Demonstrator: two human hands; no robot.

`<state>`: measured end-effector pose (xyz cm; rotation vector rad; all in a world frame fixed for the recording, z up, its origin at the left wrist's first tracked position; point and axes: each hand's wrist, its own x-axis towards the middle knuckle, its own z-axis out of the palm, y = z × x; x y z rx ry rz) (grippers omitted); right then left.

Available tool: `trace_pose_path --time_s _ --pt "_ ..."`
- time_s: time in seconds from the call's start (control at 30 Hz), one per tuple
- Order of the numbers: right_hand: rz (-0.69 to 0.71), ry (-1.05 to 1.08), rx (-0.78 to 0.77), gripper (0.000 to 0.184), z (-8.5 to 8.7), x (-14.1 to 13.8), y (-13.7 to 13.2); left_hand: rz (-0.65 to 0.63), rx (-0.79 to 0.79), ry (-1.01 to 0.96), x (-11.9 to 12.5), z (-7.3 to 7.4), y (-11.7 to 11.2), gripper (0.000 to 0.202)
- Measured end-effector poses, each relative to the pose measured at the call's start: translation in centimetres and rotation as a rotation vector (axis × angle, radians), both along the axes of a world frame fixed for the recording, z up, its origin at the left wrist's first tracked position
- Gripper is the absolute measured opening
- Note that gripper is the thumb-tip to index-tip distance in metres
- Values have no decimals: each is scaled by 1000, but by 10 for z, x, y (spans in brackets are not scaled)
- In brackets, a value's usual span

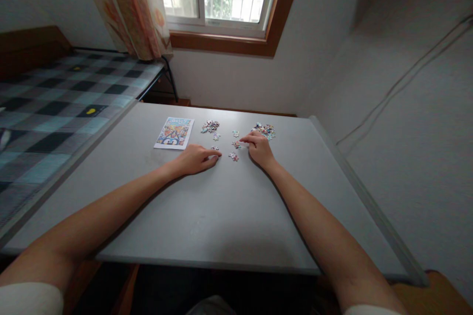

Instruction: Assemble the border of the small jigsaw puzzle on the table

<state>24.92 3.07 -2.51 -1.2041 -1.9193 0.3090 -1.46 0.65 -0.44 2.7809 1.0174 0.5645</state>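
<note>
Grey tabletop (221, 216), centre of frame. Lying flat on it, upper middle: printed picture card (174, 133) at left; small pile of puzzle pieces (210, 126) just right of the card; second pile (265, 130) further right; few loose pieces (233, 156) scattered between the piles.

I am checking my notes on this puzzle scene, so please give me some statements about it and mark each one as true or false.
1. The picture card lies flat on the grey table. True.
2. Both hands are raised above the table. False: the left hand and the right hand rest on it.
3. Two piles of puzzle pieces lie beyond the hands. True: the left pile and the right pile.
4. The right hand lies on the picture card. False: it is among the loose pieces between the hands; the card lies nearer the left hand.
5. The bed has a plain red cover. False: the cover is checked.
</note>
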Motion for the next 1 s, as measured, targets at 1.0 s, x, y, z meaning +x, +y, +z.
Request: trace_pose_path --time_s 1.0 --pt "19 -263 108 29 4 -8 -7 15 6 29 0 1 0 32"
